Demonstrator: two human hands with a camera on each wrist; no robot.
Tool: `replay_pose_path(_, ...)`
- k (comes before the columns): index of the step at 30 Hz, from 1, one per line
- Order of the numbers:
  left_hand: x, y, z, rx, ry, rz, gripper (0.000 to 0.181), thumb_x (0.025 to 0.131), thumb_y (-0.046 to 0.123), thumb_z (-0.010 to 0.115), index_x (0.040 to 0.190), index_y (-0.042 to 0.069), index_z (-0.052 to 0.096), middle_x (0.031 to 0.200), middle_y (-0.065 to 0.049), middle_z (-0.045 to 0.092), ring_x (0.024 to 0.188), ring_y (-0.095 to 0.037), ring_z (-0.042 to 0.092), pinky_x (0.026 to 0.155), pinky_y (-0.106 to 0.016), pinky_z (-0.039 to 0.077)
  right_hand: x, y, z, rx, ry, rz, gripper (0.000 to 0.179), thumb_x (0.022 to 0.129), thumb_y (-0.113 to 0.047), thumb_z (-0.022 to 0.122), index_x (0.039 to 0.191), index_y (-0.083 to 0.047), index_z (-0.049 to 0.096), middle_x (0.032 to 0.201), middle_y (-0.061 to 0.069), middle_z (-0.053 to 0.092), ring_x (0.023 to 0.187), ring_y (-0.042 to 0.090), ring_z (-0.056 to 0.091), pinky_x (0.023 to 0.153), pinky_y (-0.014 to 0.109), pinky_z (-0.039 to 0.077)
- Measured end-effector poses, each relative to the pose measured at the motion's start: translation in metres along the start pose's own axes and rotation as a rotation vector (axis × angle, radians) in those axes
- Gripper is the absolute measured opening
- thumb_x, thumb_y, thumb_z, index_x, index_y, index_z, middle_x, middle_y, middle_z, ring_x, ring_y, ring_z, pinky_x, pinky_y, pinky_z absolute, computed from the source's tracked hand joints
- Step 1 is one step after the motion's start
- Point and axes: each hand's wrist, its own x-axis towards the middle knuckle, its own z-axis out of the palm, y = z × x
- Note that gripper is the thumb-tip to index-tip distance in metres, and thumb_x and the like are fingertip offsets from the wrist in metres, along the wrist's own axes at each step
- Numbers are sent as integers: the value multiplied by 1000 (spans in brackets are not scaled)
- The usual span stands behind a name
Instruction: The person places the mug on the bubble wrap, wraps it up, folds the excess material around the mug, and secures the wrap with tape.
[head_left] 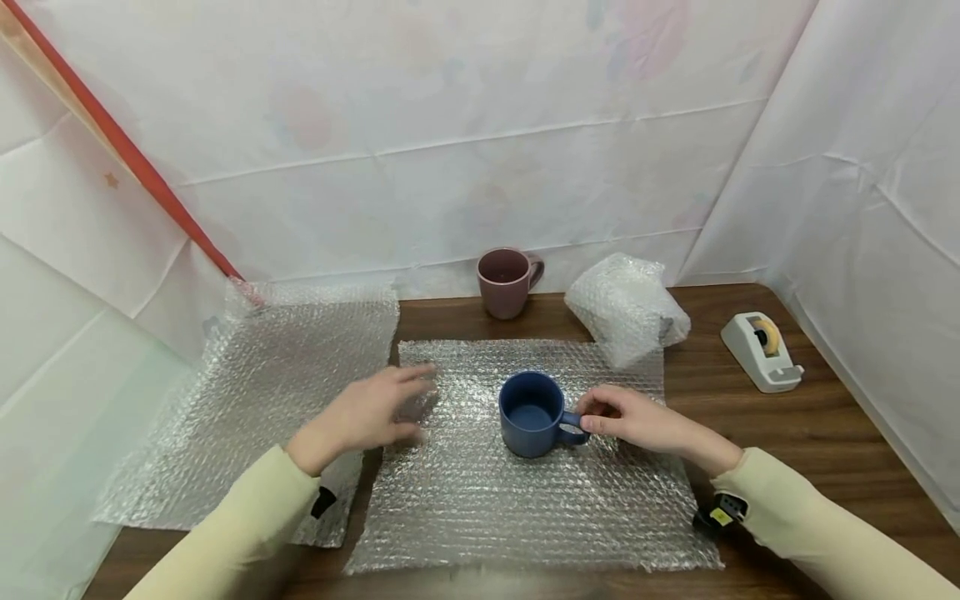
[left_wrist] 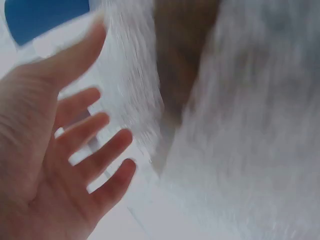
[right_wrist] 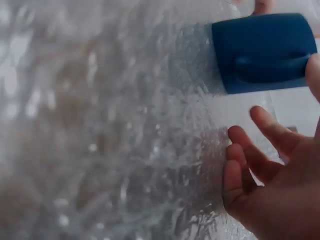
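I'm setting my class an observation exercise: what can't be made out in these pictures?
Head view: contents of the wrapped bundle, hidden by its wrapping; any teeth on the tape dispenser, too small.
Left wrist view: the blue mug, cut off by the top edge; bubbles on the bubble wrap sheet at right, blurred.
Right wrist view: the mug's inside, hidden by its wall.

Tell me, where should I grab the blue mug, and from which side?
Probably best by the handle, coming from the right: the blue mug stands upright on the bubble wrap, and its handle sticks out that way, towards the right hand, like a loop for fingers.
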Motion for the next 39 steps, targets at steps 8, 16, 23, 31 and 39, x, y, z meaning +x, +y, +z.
replay_pose_path(8, 11, -30, -13, -294, 117, -383, 91, 91, 41, 72, 155, -2, 24, 138, -21, 54, 119, -40, 56, 95, -59, 46, 6, 6, -13, 85, -159, 51, 37, 103, -30, 56, 132, -7, 58, 123, 8, 58, 111, 24, 54, 91, 40, 45)
replay_pose_path(16, 10, -33, -16, -462, 160, -363, 31, 99, 33, 64, 117, 8, 69, 93, -1, 69, 80, -20, 62, 71, -40, 51, 13, 10, -24, 133, -294, 62, 40, 102, -27, 58, 138, -10, 55, 129, 8, 54, 111, 29, 50, 88, 36, 45)
replay_pose_path(23, 13, -11, -36, -535, 185, -224, 19, 102, 33, 59, 101, 17, 68, 87, -1, 64, 66, -19, 55, 59, -35, 43, 17, 8, -30, 64, -344, 82, 40, 102, -30, 58, 138, -12, 55, 130, 5, 53, 110, 26, 51, 89, 37, 46)
replay_pose_path(31, 19, 34, -44, -651, 236, -92, 10, 98, 21, 64, 98, 12, 70, 94, 2, 70, 80, -14, 64, 73, -32, 53, 25, 4, -39, 59, -439, 92, 42, 102, -26, 57, 139, -5, 52, 128, 8, 52, 106, 25, 52, 87, 36, 46)
replay_pose_path(39, 23, 79, -49, -767, 218, -26, 7, 99, 20, 64, 98, 15, 68, 98, 2, 71, 70, -16, 64, 62, -33, 55, 25, 4, -38, 76, -435, 97, 45, 102, -28, 59, 140, -5, 52, 129, 8, 50, 106, 25, 51, 86, 36, 46)
